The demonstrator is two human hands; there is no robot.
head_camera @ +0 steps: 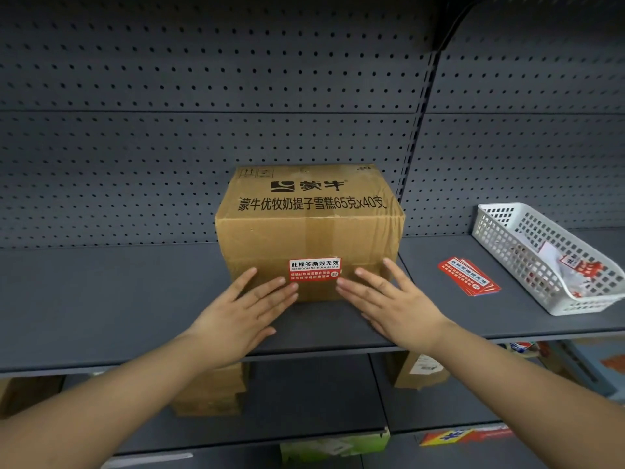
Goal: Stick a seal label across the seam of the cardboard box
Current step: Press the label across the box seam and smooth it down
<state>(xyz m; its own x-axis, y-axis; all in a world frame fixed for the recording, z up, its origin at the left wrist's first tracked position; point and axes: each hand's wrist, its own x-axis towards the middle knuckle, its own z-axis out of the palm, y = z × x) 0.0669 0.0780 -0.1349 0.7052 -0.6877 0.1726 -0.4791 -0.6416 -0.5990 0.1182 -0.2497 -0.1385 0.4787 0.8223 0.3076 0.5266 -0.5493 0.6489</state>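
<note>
A brown cardboard box (309,231) with black print stands on the grey shelf (118,299). A red and white seal label (315,269) is stuck on its front face, lying over the horizontal seam. My left hand (241,313) lies flat with fingers spread, its fingertips on the box front just left of the label. On the other side my right hand (392,301) is flat too, fingertips at the label's right edge. Neither hand holds anything.
A small stack of red seal labels (468,275) lies on the shelf right of the box. A white plastic basket (527,238) with label scraps stands at the far right. A perforated grey back panel (203,96) rises behind. More cardboard boxes (209,390) sit on the lower shelf.
</note>
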